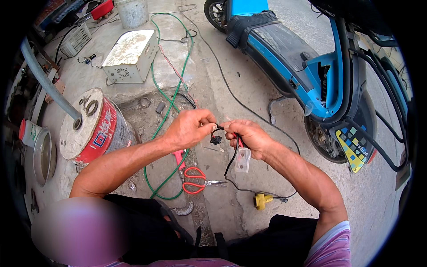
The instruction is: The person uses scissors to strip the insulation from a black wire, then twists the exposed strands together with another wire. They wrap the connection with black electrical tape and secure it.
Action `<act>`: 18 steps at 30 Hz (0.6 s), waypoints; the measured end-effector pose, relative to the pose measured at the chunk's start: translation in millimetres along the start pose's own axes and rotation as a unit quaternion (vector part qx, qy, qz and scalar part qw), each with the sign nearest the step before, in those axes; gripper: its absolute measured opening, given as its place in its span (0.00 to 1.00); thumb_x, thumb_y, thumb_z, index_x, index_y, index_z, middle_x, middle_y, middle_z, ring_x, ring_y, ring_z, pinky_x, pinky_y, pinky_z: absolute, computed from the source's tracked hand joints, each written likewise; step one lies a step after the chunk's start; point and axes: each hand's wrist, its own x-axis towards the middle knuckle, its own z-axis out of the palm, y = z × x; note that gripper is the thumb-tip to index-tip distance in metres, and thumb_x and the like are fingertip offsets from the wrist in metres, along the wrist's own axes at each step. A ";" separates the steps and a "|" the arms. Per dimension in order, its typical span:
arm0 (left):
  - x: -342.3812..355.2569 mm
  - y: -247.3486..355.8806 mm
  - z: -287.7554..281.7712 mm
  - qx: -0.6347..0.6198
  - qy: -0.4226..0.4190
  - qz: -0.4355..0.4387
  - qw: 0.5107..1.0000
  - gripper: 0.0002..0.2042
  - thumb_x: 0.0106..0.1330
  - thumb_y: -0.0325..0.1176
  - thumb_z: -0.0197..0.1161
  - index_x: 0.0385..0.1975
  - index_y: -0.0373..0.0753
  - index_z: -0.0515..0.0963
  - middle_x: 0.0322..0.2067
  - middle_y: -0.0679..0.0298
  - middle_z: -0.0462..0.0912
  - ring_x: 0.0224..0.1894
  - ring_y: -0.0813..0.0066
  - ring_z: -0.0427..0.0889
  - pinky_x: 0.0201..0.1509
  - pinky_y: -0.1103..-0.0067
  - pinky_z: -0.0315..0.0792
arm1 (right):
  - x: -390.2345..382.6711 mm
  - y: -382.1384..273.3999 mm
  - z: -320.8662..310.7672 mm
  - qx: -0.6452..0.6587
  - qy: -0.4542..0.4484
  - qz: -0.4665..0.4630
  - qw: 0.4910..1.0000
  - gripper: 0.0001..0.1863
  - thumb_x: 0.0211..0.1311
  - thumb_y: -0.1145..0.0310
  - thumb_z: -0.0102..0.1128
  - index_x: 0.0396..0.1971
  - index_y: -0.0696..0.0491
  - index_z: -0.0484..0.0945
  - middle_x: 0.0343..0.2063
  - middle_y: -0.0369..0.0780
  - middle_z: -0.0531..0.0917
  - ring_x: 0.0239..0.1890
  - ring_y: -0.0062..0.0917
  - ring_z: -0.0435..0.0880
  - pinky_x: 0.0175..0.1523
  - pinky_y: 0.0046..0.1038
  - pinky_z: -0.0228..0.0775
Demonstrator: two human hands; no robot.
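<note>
My left hand (pixel 191 127) pinches one end of a thin black cable between thumb and fingertips. Close beside it, my right hand (pixel 249 137) grips the same stretch, with a black cable (pixel 231 165) and a bit of red running down out of its fingers. A small black connector (pixel 215 139) dangles between the hands. Just below my right hand is a clear plastic piece (pixel 242 160); whether it hangs or lies there I cannot tell. Red-handled scissors (pixel 194 182) lie on the ground below, blades pointing right. Further right sits a yellow plug-like block (pixel 262 201) by the cable.
A blue electric scooter (pixel 284 53) stands at the right. On the left are a red-and-white drum (pixel 104 129), a pale metal box (pixel 130 55) and a metal basin (pixel 43 155). A green cord (pixel 156 133) loops across the concrete. A white bucket (pixel 132 13) stands at the back.
</note>
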 end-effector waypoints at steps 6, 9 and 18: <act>3.9 -2.6 1.5 0.047 0.014 0.070 0.996 0.05 0.65 0.28 0.64 0.34 0.32 0.79 0.23 0.66 0.78 0.26 0.82 0.77 0.29 0.78 0.71 | 0.0 7.4 7.8 -0.062 0.017 -0.024 0.998 0.08 0.62 0.69 0.61 0.39 0.57 0.78 0.25 0.33 0.78 0.18 0.13 0.72 0.22 0.18 0.64; 6.3 -3.1 0.5 0.090 0.007 0.079 0.993 0.06 0.64 0.29 0.64 0.33 0.33 0.79 0.23 0.62 0.77 0.26 0.75 0.78 0.30 0.74 0.71 | -2.9 6.5 10.0 -0.092 0.015 -0.026 0.995 0.09 0.60 0.69 0.63 0.37 0.57 0.77 0.25 0.34 0.78 0.18 0.14 0.73 0.22 0.18 0.64; 13.2 -3.0 0.5 0.143 0.024 0.116 0.983 0.07 0.61 0.31 0.64 0.30 0.34 0.77 0.22 0.58 0.78 0.25 0.66 0.79 0.29 0.71 0.71 | -10.2 4.7 20.0 -0.218 0.035 -0.064 0.973 0.10 0.58 0.67 0.66 0.36 0.55 0.76 0.24 0.33 0.78 0.20 0.14 0.75 0.21 0.18 0.65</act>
